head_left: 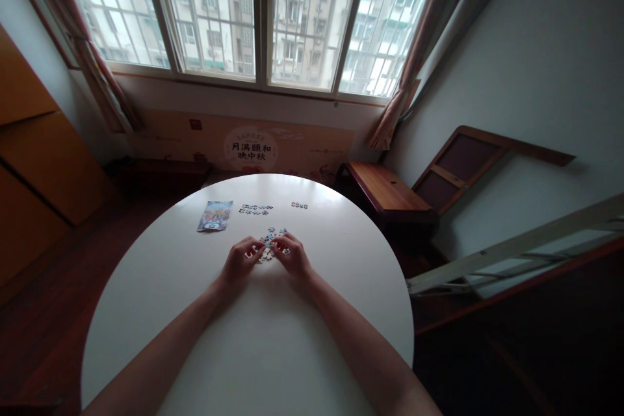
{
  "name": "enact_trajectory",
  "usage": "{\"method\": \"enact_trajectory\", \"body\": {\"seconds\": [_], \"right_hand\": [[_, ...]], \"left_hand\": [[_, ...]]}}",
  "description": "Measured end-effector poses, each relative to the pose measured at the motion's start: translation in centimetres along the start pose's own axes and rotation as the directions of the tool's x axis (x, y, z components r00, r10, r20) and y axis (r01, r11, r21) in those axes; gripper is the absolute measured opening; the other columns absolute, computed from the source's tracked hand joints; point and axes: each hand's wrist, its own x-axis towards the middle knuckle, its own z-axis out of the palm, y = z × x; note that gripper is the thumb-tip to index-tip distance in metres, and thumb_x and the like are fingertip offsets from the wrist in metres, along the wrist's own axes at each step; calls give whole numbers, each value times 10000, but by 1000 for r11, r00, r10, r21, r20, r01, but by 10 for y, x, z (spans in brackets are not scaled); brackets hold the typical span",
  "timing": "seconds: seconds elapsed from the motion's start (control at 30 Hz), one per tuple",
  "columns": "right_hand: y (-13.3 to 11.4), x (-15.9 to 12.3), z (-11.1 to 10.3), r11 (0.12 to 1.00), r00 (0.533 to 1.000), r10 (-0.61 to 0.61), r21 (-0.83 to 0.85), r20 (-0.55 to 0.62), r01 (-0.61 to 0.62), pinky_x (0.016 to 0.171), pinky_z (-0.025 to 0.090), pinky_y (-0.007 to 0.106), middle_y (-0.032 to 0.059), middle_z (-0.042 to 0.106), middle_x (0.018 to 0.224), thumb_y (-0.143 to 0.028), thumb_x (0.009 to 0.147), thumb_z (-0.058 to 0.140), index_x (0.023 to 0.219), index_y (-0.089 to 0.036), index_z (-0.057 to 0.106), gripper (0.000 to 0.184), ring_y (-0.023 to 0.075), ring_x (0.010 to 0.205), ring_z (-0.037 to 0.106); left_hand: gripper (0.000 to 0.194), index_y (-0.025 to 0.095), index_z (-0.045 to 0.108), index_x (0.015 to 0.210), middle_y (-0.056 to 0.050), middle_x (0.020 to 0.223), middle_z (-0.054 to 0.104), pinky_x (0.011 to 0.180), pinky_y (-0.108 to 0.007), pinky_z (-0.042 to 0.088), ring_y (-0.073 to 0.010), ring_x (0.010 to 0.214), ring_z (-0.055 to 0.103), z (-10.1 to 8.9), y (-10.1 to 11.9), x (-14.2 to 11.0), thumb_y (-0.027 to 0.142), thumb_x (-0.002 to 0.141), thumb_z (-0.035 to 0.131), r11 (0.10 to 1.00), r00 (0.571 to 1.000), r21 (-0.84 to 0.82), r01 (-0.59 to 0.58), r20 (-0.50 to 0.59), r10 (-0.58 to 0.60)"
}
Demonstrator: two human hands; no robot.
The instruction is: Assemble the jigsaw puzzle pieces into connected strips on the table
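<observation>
A small pile of jigsaw puzzle pieces (267, 256) lies on the white round table (312, 205), straight in front of me. My left hand (242, 258) comes in from the left side of the pile, thumb and fingers closed in a pinch. Opposite it, my right hand (293, 256) pinches from the right, its fingertips close to those of the left. A light blue puzzle piece (268, 242) shows between the fingertips, above the pile. The fingers partly hide it and the pieces beneath.
Beyond the pile, puzzle pieces (257, 210) lie in rows, with a short row of puzzle pieces (299, 205) farther right. A blue printed packet (215, 216) lies at the left. A wooden bench (387, 188) stands past the table's right edge, below the window.
</observation>
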Motion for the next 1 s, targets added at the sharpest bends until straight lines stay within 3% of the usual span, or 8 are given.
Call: {"method": "enact_trajectory", "body": {"seconds": [1.0], "right_hand": [[-3,1,-2,1000,1000,7,5,10,-7,664,479,236,17,583,807,-270,868,571,931,-184,677,150,106,680,576]], "left_hand": [[148,176,668,812,-14,770,641,602,-214,463,-108,632,569,1,-2,-1,282,860,577,1000,999,7,23,29,-23]]}}
